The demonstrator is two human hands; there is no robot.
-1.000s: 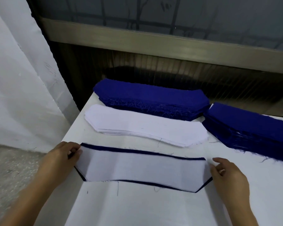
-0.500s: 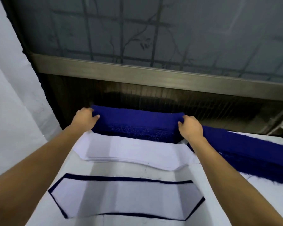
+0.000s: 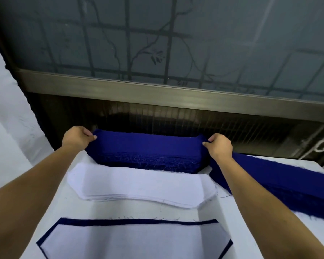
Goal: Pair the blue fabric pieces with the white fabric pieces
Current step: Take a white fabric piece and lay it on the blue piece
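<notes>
At the far edge of the white bench [image 3: 241,221], the thick stack of royal-blue fabric pieces [image 3: 148,148] is pinched at its top left end by the fingers [image 3: 91,136] of the left hand [image 3: 77,137] and at its right end by the right hand [image 3: 220,146]. The stack of white fabric pieces [image 3: 138,186] is laid just nearer.
</notes>
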